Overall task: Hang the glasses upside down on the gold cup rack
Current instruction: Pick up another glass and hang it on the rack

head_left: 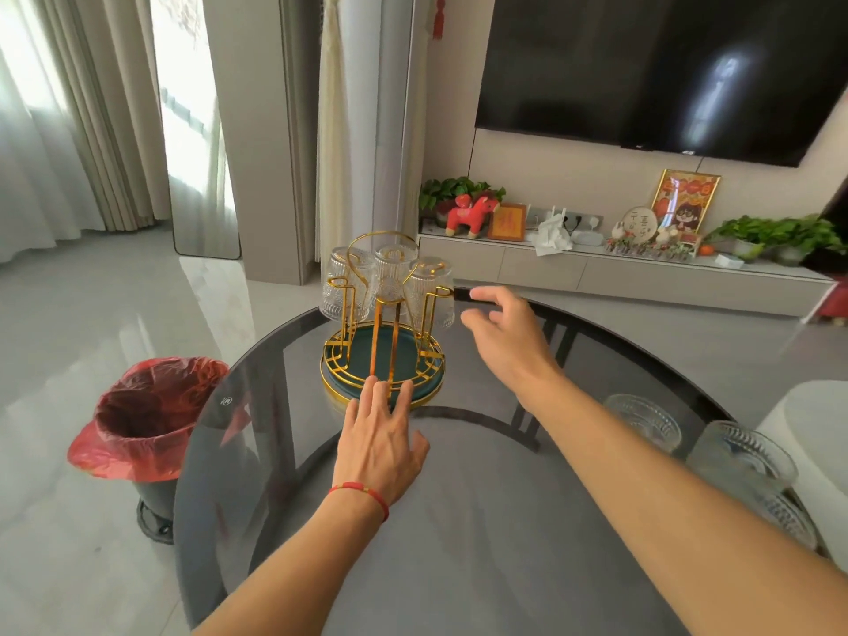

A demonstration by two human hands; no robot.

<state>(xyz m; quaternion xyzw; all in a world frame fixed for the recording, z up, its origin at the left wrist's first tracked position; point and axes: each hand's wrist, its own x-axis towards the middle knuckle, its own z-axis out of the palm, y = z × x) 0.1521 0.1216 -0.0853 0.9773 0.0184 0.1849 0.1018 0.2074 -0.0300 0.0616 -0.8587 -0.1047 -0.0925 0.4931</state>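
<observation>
Step in hand: between two glasses, as I judge it; three are hung and two are waiting.
Rack: the gold cup rack (380, 335) stands on the dark glass desk (459, 521) in front of me, with a green tray (406, 355) in its base.
Hung glasses: three, mouth down, on the far side: the left glass (342, 289), the middle glass (391, 273) and the right glass (433, 291).
Waiting glasses: the far glass (642, 420) and the near glass (743, 456) stand upright on the desk at my right, well apart from the rack, partly behind my forearm.
Left hand (381, 438): flat, fingers straight, the fingertips (374, 392) touching the front rim of the rack; it grips nothing.
Right hand (504, 332): open, relaxed and empty, just beside the right glass; if it touches it, I cannot tell.
Next move: I think the right hand must go to a waiting glass, grip its side, turn it mouth down and lower it over a free front peg.
Care: the left hand should steady the base, because the rack may tip.
</observation>
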